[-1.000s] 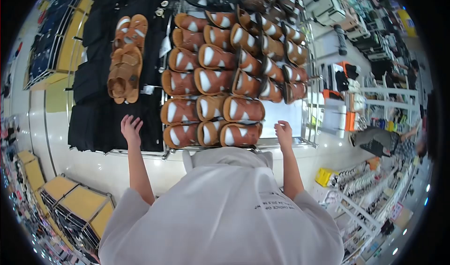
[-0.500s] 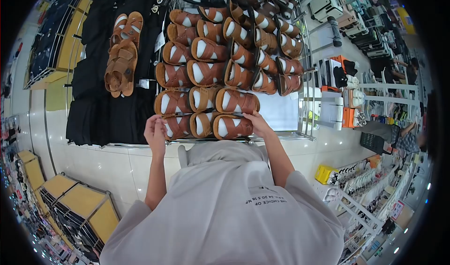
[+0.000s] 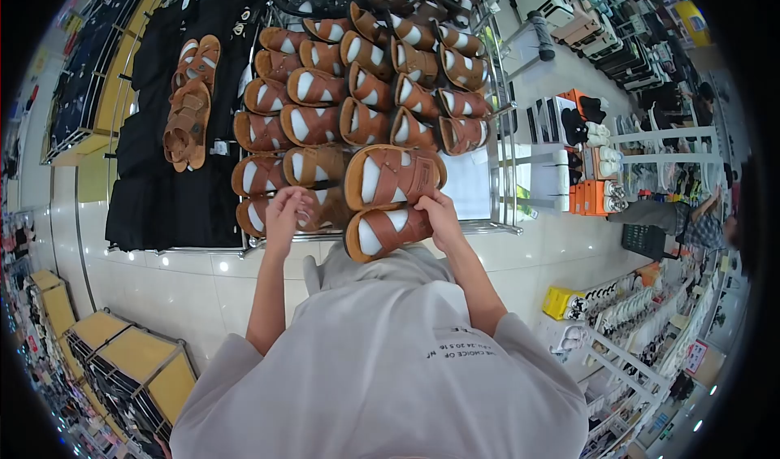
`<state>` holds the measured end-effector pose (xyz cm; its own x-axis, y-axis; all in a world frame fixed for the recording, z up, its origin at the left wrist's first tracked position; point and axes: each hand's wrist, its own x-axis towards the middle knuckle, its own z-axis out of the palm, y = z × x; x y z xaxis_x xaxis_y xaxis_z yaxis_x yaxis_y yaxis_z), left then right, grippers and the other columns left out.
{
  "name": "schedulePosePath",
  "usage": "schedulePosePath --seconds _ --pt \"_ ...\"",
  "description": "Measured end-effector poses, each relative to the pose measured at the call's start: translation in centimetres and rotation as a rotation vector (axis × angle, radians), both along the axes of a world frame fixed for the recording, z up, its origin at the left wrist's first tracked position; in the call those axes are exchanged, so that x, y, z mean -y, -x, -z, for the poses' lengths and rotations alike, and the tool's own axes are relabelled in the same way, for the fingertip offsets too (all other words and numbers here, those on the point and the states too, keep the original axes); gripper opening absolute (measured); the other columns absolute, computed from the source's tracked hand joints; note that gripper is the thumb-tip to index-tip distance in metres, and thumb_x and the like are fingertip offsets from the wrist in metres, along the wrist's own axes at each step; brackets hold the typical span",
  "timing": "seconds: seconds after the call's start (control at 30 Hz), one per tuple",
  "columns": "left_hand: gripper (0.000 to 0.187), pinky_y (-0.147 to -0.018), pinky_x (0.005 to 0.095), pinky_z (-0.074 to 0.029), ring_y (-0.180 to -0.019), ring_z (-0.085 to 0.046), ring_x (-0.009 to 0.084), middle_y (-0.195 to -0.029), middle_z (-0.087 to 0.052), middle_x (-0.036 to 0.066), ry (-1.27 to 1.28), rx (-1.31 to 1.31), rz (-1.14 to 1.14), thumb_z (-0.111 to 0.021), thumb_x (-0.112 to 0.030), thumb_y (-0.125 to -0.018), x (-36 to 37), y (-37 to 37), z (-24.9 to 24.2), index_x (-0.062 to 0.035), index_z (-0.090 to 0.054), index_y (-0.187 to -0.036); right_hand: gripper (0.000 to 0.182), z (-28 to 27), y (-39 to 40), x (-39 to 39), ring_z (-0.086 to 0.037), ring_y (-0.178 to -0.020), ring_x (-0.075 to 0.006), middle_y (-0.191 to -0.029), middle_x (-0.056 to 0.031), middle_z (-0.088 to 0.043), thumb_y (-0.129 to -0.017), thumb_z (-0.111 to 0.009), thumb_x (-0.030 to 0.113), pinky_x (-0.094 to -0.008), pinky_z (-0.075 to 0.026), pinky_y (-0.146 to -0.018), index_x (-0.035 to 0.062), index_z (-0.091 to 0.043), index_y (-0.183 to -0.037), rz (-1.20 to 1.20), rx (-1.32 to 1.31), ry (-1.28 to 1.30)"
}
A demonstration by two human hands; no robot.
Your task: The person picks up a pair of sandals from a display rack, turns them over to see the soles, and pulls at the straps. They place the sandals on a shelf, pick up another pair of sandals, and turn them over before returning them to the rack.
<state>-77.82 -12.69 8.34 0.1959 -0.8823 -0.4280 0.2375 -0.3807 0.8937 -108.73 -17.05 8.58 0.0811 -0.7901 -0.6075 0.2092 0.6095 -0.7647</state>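
Observation:
A pair of reddish-brown strap sandals (image 3: 410,181) with white paper stuffing is raised off the display at its front edge. My right hand (image 3: 441,220) grips the pair by its right ends, fingers between the two shoes. To the left, my left hand (image 3: 288,215) hovers with loosely bent fingers apart and nothing in them. It is nearest a tan pair (image 3: 313,166) in the front row, partly covering the lower shoe. Several more rows of brown sandals (image 3: 317,87) stand behind, filled with white paper.
Black folded clothing (image 3: 175,207) covers the rack's left part, with two pairs of brown sandals (image 3: 187,126) on it. A metal rail (image 3: 508,227) edges the display. Shoe shelves and suitcases (image 3: 552,8) stand to the right, where another person (image 3: 674,219) is visible.
My right hand has lifted the front right pair of sandals off the display, towards me and slightly left. My left hand has moved right, off the front left sandal. The view has shifted slightly.

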Motion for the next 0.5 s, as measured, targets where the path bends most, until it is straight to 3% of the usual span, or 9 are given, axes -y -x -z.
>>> schedulePosePath --seconds 0.17,0.2,0.3,0.33,0.5 --pt "0.022 -0.068 0.0241 -0.049 -0.077 -0.061 0.0110 -0.091 -0.065 0.007 0.199 0.102 -0.010 -0.049 -0.017 -0.099 2.0 3.3 -5.0 0.0004 -0.059 -0.109 0.016 -4.8 3.9 0.5 -0.054 -0.061 -0.0158 -0.076 -0.0099 -0.063 -0.073 -0.057 0.005 -0.0300 -0.046 -0.059 -0.0004 -0.065 -0.086 -0.248 -0.451 0.464" --pt "0.024 -0.073 0.0244 -0.049 -0.081 -0.060 0.0106 -0.093 -0.065 0.007 0.230 0.107 0.019 -0.049 -0.018 -0.099 2.4 4.1 -5.9 0.0002 -0.058 -0.111 0.015 -6.8 4.6 1.0 -0.056 -0.057 -0.0245 -0.071 -0.0156 -0.060 -0.070 -0.059 0.008 -0.0355 -0.047 -0.058 -0.0008 -0.064 -0.081 -0.349 -0.641 0.553" --pt "0.022 -0.080 0.0241 -0.047 -0.090 -0.060 0.0098 -0.097 -0.066 0.005 0.360 0.196 0.055 -0.050 -0.018 -0.099 3.4 7.7 -9.2 -0.0013 -0.060 -0.108 0.012 -10.4 7.2 1.8 -0.061 -0.060 -0.0265 -0.070 -0.0100 -0.062 -0.067 -0.060 0.009 -0.0399 -0.048 -0.057 -0.0006 -0.061 -0.074 -0.624 -0.968 1.062" --pt "0.025 -0.091 0.0273 -0.044 -0.103 -0.058 0.0132 -0.109 -0.064 0.008 0.384 0.170 0.122 -0.051 -0.018 -0.098 3.5 8.6 -10.1 -0.0006 -0.057 -0.115 0.015 -11.7 7.7 1.6 -0.060 -0.062 -0.0336 -0.069 -0.0116 -0.060 -0.060 -0.062 0.012 -0.0413 -0.048 -0.056 0.0022 -0.062 -0.071 -0.695 -1.056 1.081" --pt "0.038 -0.101 0.0311 -0.039 -0.118 -0.050 0.0174 -0.124 -0.056 0.011 0.364 0.179 0.315 -0.053 -0.021 -0.097 2.9 13.6 -11.7 -0.0007 -0.046 -0.128 0.020 -14.8 10.1 0.0 -0.060 -0.058 -0.0277 -0.066 -0.0093 -0.058 -0.052 -0.063 0.019 -0.0383 -0.047 -0.053 0.0065 -0.065 -0.068 -1.184 -1.185 1.416"
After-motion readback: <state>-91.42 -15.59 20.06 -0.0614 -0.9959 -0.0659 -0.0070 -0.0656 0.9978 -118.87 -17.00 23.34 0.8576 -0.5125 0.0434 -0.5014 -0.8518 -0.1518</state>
